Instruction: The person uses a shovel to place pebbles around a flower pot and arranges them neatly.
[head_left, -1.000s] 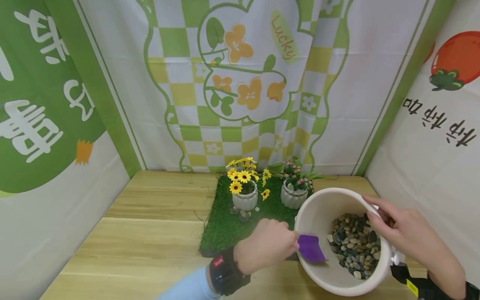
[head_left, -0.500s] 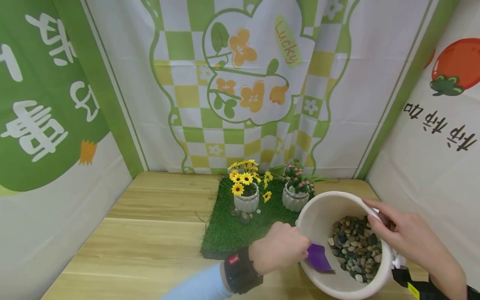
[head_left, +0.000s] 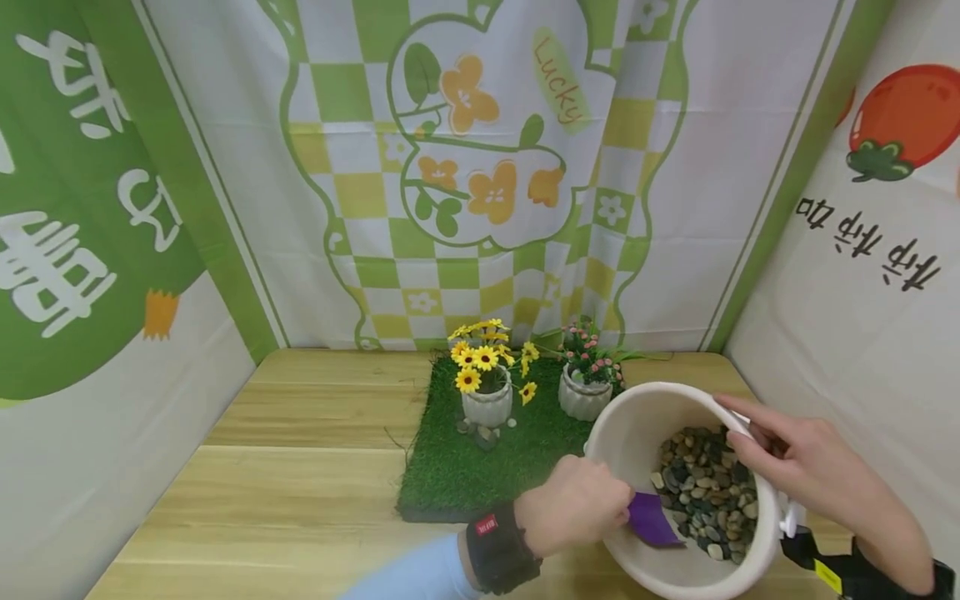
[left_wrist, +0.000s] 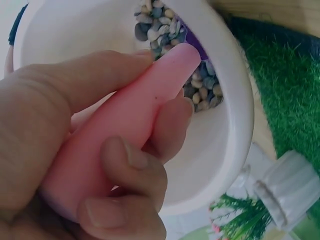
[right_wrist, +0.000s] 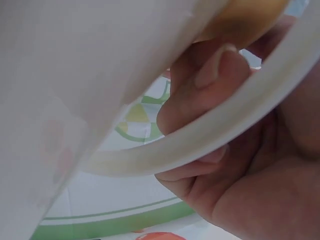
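My left hand (head_left: 576,506) grips a small toy shovel by its pink handle (left_wrist: 135,117), fingers and thumb wrapped round it. The shovel's purple blade (head_left: 651,521) is inside a white bucket (head_left: 628,450), its edge right at the pebbles (head_left: 708,492). Those grey, brown and cream stones lie heaped at the bucket's right side. The bucket leans, mouth facing me. On its right, my right hand (head_left: 806,454) holds the rim, thumb on the inside. In the right wrist view, the bucket's curved white handle (right_wrist: 200,137) crosses in front of my fingers.
Behind the bucket, a green turf mat (head_left: 457,475) carries a pot of yellow flowers (head_left: 487,407) and a pot of pink flowers (head_left: 585,396). Several stones (head_left: 486,435) lie before the yellow ones. Printed cloth (head_left: 480,275) encloses the wooden table (head_left: 300,467).
My left hand has moved right, bringing the purple blade across the bucket's inside to the pebbles. My right hand keeps its hold on the rim.
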